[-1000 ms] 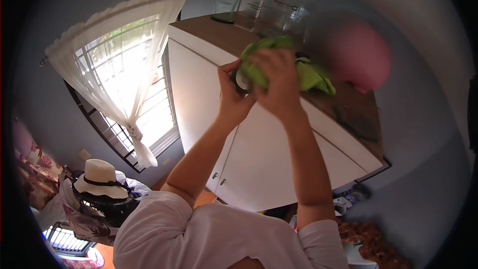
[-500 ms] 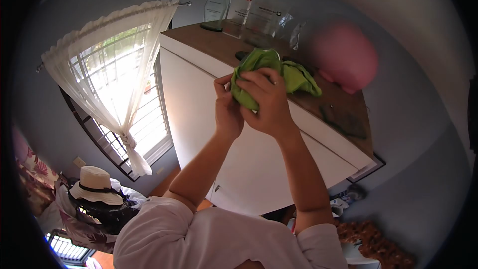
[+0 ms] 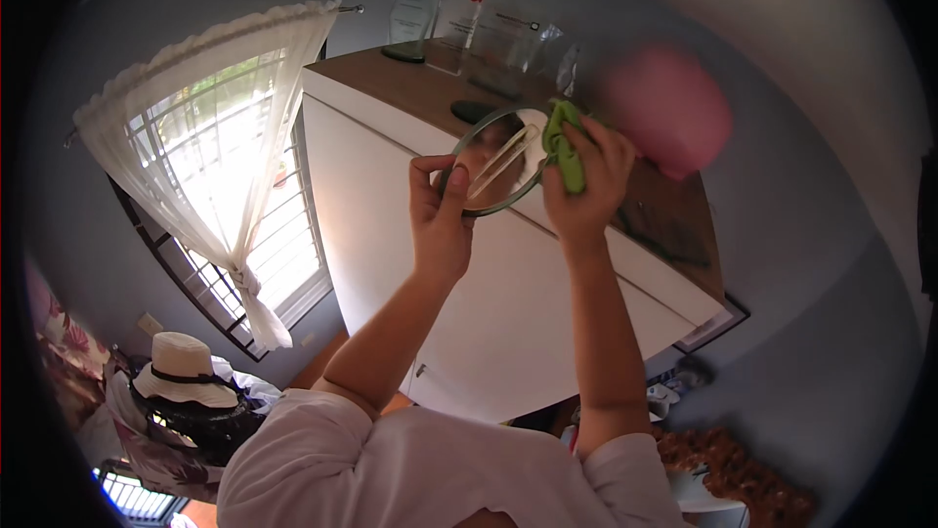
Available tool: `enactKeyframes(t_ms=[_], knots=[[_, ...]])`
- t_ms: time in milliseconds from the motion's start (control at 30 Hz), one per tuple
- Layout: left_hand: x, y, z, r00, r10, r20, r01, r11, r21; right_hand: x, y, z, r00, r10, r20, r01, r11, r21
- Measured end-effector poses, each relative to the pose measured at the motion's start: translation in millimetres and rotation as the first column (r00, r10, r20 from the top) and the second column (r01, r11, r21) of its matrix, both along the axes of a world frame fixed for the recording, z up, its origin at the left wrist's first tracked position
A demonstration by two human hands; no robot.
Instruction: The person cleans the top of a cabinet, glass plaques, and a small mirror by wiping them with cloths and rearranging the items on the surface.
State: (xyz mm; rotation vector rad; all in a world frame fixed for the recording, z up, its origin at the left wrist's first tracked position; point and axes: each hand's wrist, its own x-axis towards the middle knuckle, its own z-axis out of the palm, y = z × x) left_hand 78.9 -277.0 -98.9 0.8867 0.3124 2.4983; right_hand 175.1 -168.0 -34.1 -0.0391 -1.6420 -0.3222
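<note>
A round mirror (image 3: 496, 174) with a dark greenish rim is raised in front of the cabinet, tilted, with reflections on its face. My left hand (image 3: 445, 211) grips its left edge, thumb on the front and fingers curled around the rim. At the right edge, my right hand (image 3: 591, 176) is closed on a bunched green cloth (image 3: 567, 147). The cloth is against or very close to the rim; exact contact is hard to tell. Part of the cloth is hidden by my right fingers.
Several clear plaques (image 3: 454, 35) stand along the back of the brown-topped white cabinet (image 3: 391, 225). A dark oval object (image 3: 473, 112) and a blurred pink rounded object (image 3: 674, 108) are on top. Left are a curtained window (image 3: 234, 137) and a hat (image 3: 186, 369).
The green cloth, earlier wrapped over the mirror between both hands, has moved right with my right hand. The mirror's reflective face now shows, still in my left hand.
</note>
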Motion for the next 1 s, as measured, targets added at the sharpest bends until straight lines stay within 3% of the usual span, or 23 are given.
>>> enactKeyframes(t_ms=[100,300,400,433,533,567,667,700,800,833,933,1000], knots=[[4,-5,9,0.997,0.07,-0.01,-0.07,0.997,0.036,1,-23,-8,1.0,-0.016,0.011,0.016,0.999,0.033],[-6,-6,13,0.989,0.132,-0.061,-0.135,0.99,-0.037,-3,-40,-34,0.924,0.006,0.381,-0.08,0.981,0.179],[-6,-5,3,0.982,0.142,-0.124,-0.15,0.987,-0.056,3,-23,-6,0.987,-0.045,0.155,0.035,0.997,0.067],[-4,-4,1,0.988,0.106,-0.115,-0.111,0.993,-0.036,6,-27,3,0.986,-0.024,0.167,0.029,0.999,-0.03],[-5,-1,-3,0.982,0.128,-0.138,-0.134,0.99,-0.041,8,-41,2,0.957,-0.072,0.281,0.04,0.992,0.116],[-4,-1,0,0.977,0.167,-0.134,-0.178,0.982,-0.069,7,-43,-8,0.934,-0.042,0.354,0.031,0.999,0.039],[-2,-2,0,0.96,0.216,-0.176,-0.239,0.963,-0.125,8,-33,-7,0.933,-0.051,0.356,0.027,0.997,0.073],[-2,-3,-1,0.955,0.222,-0.197,-0.251,0.958,-0.136,9,-32,-1,0.967,-0.051,0.249,0.051,0.999,0.005],[5,2,-2,0.962,0.208,-0.176,-0.225,0.971,-0.082,10,-46,-5,0.968,-0.099,0.23,0.085,0.994,0.069],[6,2,0,0.965,0.204,-0.168,-0.217,0.974,-0.065,2,-45,-22,0.958,-0.091,0.274,0.057,0.99,0.129],[3,4,5,0.951,0.258,-0.171,-0.269,0.962,-0.047,-1,-56,-45,0.942,0.055,0.332,-0.079,0.995,0.058],[1,4,1,0.985,0.13,-0.111,-0.134,0.991,-0.025,6,-39,-39,0.949,-0.057,0.311,0.027,0.995,0.097]])
